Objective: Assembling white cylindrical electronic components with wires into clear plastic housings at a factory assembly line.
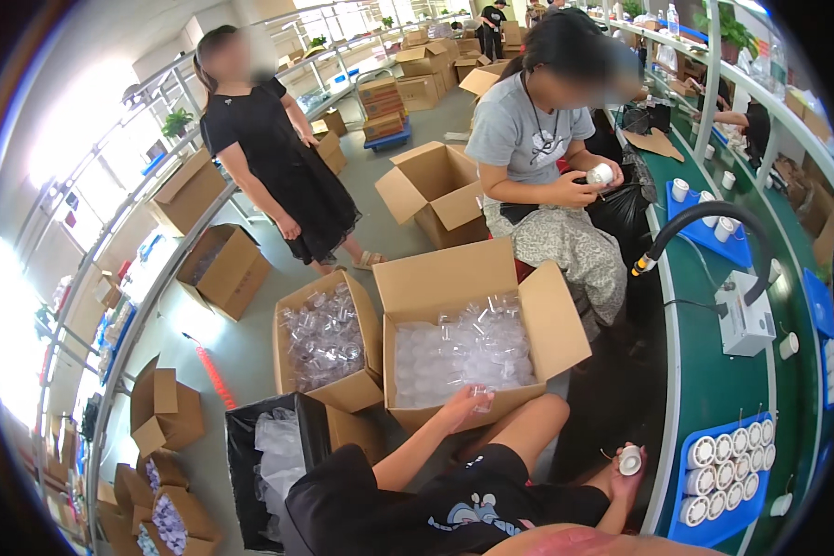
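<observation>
My left hand (456, 411) is at the near rim of a large open cardboard box (449, 278), its fingers closed on a small clear plastic cup (481, 399). Many similar clear and frosted cups (468, 347) fill that box. Down by my right thigh, my right hand (626, 482) cradles a round white cap-like part (630, 461) with a thin wire sticking out. That hand is close to the edge of the green workbench (690, 375). On the bench, a blue tray (693, 536) carries rows of white round parts (716, 473) with slotted faces.
Left of the large box stand a carton of clear pieces (369, 320) and a black-lined bin (250, 463) of plastic sheets. A seated co-worker (533, 130) handles a white part; another person (259, 139) stands in the aisle. A flexible black hose (704, 206) arches from a white device (744, 315).
</observation>
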The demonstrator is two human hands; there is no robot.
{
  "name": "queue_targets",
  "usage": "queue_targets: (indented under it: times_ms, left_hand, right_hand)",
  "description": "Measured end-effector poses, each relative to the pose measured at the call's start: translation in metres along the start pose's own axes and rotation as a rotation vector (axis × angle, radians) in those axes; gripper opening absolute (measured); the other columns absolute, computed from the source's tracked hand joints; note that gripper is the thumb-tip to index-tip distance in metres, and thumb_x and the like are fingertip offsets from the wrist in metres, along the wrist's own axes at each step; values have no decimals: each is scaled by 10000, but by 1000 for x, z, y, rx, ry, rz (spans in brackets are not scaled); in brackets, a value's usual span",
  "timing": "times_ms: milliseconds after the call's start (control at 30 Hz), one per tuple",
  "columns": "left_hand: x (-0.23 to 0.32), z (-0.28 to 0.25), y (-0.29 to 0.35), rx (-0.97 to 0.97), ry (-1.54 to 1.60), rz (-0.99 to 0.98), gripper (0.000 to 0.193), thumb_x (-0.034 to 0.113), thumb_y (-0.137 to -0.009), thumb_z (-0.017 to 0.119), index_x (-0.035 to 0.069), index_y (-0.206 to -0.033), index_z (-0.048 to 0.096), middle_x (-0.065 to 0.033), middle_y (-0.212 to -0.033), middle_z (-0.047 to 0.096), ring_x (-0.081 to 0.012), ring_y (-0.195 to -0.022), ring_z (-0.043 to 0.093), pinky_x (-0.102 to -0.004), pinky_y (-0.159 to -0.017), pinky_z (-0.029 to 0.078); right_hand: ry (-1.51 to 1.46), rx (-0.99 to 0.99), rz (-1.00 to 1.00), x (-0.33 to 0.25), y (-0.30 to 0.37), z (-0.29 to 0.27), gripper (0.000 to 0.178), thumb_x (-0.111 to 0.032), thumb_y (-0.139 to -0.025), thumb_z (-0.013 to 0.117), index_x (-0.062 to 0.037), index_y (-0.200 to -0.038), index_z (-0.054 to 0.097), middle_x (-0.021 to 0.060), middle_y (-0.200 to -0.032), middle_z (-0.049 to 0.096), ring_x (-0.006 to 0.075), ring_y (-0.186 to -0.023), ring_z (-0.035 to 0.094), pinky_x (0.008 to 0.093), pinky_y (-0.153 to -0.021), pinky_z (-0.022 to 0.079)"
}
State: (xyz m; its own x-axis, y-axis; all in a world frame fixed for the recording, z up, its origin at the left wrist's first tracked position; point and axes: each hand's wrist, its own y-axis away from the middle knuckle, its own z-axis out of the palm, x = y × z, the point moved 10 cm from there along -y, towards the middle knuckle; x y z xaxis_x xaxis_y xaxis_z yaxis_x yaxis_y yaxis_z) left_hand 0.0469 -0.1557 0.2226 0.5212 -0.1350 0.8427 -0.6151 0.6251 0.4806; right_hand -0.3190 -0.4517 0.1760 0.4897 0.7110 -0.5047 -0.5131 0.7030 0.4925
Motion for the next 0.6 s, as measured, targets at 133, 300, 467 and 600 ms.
queue_targets:
  times_ms: [133,300,467,600]
  left_hand:
    - [21,62,-32,-91,-164,52,574,271,-854,698,-6,-1287,444,-117,-1053,597,-173,-954,595,-328,-834,493]
    - [39,56,-117,-94,-585,375,607,386,-722,759,-19,-1129,563,-162,-914,633,-221,-851,616,-346,-724,511]
    - [96,211,-114,-299,-368,421,662,271,-715,839,-15,-1186,473,-116,-926,611,-168,-849,608,-297,-719,508]
    - [123,217,-178,-154,-608,600,775,393,-680,847,-48,-1191,467,-154,-982,614,-206,-924,607,-330,-801,506]
  right_hand:
    - [-18,-52,-4,-3,26,-3,466,-482,-922,498,-43,-1041,600,133,-790,599,197,-505,478,287,-424,367]
    - [-117,-276,65,28,-20,-11,391,-430,-940,501,-101,-1101,640,80,-1212,629,277,-982,600,364,-702,488]
    - [-332,-508,61,-6,9,22,438,-411,-986,435,-46,-1187,570,128,-942,554,184,-655,463,286,-527,394]
    - [-311,-536,102,3,9,69,459,-424,-982,452,-22,-1163,580,149,-940,527,185,-658,479,262,-502,400]
